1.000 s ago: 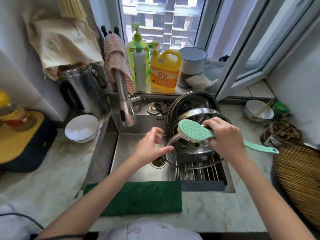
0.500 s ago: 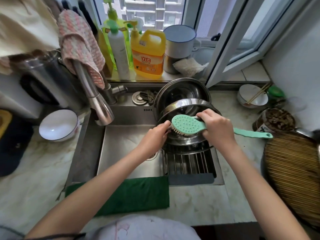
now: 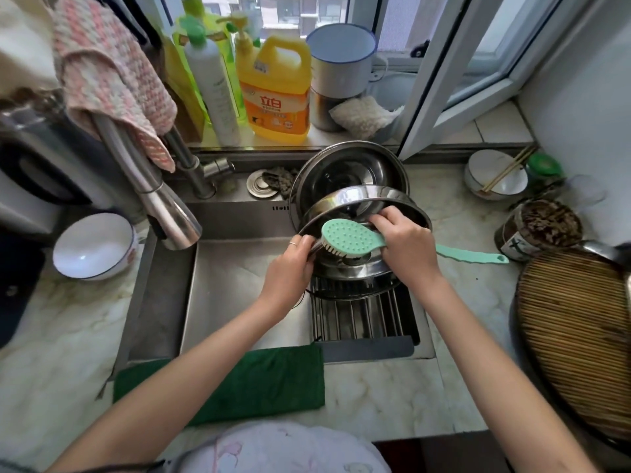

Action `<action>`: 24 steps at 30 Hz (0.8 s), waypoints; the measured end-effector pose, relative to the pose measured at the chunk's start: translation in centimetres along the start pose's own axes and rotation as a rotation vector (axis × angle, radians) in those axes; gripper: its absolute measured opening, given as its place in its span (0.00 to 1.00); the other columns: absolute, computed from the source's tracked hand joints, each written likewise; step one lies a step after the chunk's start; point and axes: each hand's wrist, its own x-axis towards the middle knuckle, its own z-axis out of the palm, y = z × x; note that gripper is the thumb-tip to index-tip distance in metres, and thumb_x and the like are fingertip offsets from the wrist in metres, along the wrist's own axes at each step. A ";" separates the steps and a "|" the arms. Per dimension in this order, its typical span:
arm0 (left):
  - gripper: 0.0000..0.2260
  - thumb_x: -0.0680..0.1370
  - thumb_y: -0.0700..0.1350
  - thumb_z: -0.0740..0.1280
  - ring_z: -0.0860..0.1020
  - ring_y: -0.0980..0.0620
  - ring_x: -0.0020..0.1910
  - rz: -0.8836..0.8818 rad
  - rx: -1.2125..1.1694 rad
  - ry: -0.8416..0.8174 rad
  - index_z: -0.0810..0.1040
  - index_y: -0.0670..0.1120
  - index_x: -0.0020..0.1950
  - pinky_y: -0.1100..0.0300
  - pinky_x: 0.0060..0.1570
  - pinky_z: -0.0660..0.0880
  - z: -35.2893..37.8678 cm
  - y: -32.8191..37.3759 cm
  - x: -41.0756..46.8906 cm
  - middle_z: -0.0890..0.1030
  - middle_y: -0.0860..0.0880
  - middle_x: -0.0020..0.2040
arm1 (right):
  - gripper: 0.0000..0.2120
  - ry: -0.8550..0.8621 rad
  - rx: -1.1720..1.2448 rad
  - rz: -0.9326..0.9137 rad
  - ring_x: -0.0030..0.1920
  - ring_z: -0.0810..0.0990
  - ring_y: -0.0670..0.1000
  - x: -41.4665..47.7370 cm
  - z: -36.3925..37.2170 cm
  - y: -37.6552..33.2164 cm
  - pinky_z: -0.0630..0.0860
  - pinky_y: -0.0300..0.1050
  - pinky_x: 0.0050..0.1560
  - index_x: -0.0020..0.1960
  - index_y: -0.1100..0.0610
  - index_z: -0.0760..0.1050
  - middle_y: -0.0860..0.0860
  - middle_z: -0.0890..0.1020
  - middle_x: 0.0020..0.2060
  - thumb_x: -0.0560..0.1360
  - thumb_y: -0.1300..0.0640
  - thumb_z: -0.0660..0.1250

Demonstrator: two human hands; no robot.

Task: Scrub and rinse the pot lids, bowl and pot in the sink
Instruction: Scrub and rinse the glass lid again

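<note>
In the right half of the sink (image 3: pixel 239 288), over the rack (image 3: pixel 362 319), you have a steel lid (image 3: pixel 358 199) tipped up on edge, its hollow side toward you. Your left hand (image 3: pixel 290 271) has its grip closed on the lid's left rim, fingers curled round the edge to steady it. Your right hand (image 3: pixel 406 247) is clamped round the neck of the brush (image 3: pixel 351 238), just behind the head, fingertips up against the lid.

The brush lies left to right. Its head points toward your left hand with the bristles down, and the handle's tail sticks out to the right over the worktop (image 3: pixel 478 302). So the head sits between your two hands, just in front of the tilted lid and above a second lid (image 3: pixel 355 269) lying flat on the rack. Behind both, a steel piece (image 3: pixel 341 169) leans at the sink's back edge; whether it is a lid or the pot cannot be told.

This looks like the scrubbing step, with most of the job ahead. The bowl (image 3: pixel 92 247) sits on the worktop left of the sink, clear of both hands. The spout (image 3: pixel 170 223) hangs over the sink's left half, well apart from the lid, and no water shows. To rinse, the lid probably has to travel left, and your left hand, nearer the spout and already on the rim, is the likelier carrier. Mind that a wet steel rim may slip in a one-handed grip
</note>
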 end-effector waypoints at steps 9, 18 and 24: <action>0.33 0.70 0.48 0.73 0.71 0.42 0.60 -0.369 0.027 -0.087 0.58 0.43 0.68 0.52 0.45 0.75 0.6 -0.8 0.4 0.62 0.41 0.66 | 0.14 0.141 -0.067 -0.036 0.26 0.78 0.50 0.8 1.9 0.3 0.66 0.38 0.21 0.51 0.59 0.82 0.51 0.83 0.43 0.67 0.69 0.70; 0.09 0.80 0.44 0.60 0.76 0.56 0.25 -0.574 -0.094 -0.374 0.75 0.40 0.45 0.61 0.29 0.72 2.7 -2.2 0.3 0.76 0.52 0.28 | 0.17 0.232 -0.079 -0.010 0.22 0.76 0.53 1.3 3.3 0.5 0.67 0.37 0.21 0.52 0.58 0.83 0.52 0.84 0.41 0.69 0.65 0.60; 0.04 0.80 0.40 0.57 0.82 0.47 0.29 -0.576 -0.188 -0.346 0.70 0.43 0.47 0.52 0.36 0.80 3.6 -2.2 -0.5 0.81 0.44 0.35 | 0.22 0.178 0.016 0.033 0.27 0.79 0.54 0.2 3.7 0.8 0.72 0.39 0.24 0.57 0.58 0.81 0.53 0.84 0.51 0.64 0.71 0.66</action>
